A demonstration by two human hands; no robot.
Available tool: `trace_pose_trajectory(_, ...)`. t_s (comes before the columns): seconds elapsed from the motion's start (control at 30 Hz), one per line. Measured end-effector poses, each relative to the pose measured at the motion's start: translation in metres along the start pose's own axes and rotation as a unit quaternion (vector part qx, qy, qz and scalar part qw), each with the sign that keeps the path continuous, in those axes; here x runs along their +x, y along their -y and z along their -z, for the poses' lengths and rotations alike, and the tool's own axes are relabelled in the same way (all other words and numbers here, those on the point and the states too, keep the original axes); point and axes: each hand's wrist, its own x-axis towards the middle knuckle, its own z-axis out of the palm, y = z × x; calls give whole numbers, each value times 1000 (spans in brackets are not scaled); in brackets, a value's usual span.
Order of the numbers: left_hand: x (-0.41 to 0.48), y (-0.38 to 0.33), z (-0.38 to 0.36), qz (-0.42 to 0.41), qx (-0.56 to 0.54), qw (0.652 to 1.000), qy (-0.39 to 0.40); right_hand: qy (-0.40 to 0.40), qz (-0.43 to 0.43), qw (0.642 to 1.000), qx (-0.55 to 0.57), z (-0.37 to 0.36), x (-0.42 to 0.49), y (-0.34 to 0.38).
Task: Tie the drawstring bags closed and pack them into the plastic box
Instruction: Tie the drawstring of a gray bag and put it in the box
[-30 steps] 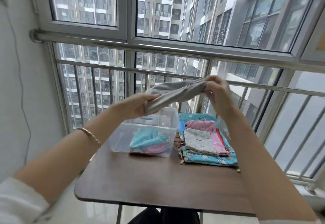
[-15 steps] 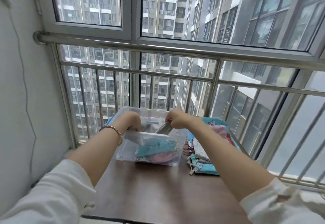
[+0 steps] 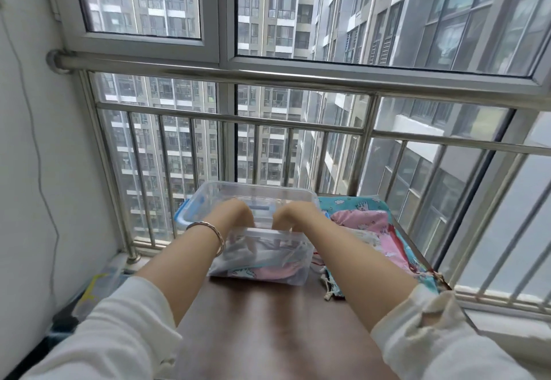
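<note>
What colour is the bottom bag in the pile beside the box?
The bottom bag is turquoise with cartoon pictures; head view.

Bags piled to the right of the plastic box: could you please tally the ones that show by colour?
Teal bag: 1
Pink bag: 1
Cream bag: 1
Total: 3 plainly in view; others may lie hidden in the pile.
</note>
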Motion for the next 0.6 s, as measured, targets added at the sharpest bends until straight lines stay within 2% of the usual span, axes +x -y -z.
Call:
trace_pose_trajectory(0.13, 25, 4, 3, 14, 7, 999, 33, -2, -19, 1000, 20, -1, 0, -1)
trace_pose_trajectory(0.2, 34, 8, 4, 19, -27, 998, 50, -28, -42, 998, 23, -5, -1, -3)
trace_pose_trajectory(0.27, 26, 9, 1, 4, -59, 997, 51, -11, -42, 999, 31, -6, 0, -6)
trace_pose_trajectory(0.33, 8, 5, -2, -22, -89, 996, -3, 16, -13, 997, 80, -5, 1, -9)
trace_pose_trajectory(0.37, -3, 0, -2, -58, -106, 990, -78, 0, 8, 990, 138, -3, 2, -12)
trace_pose_trajectory(0.43, -27, -19, 2, -157, -171, 939, -253, -113, 53, 954, 271, 5, -2, -22)
trace_pose_trajectory(0.5, -51, -43, 6, -231, -234, 866, -376, -299, 75, 890, 335, 16, -22, -35)
trace_pose_trajectory(0.53, -62, -58, 7, -263, -252, 834, -415, -373, 79, 858, 345, 21, -36, -44)
trace_pose_trajectory(0.6, -83, -90, 3, -319, -268, 789, -452, -447, 80, 816, 357, 22, -64, -65)
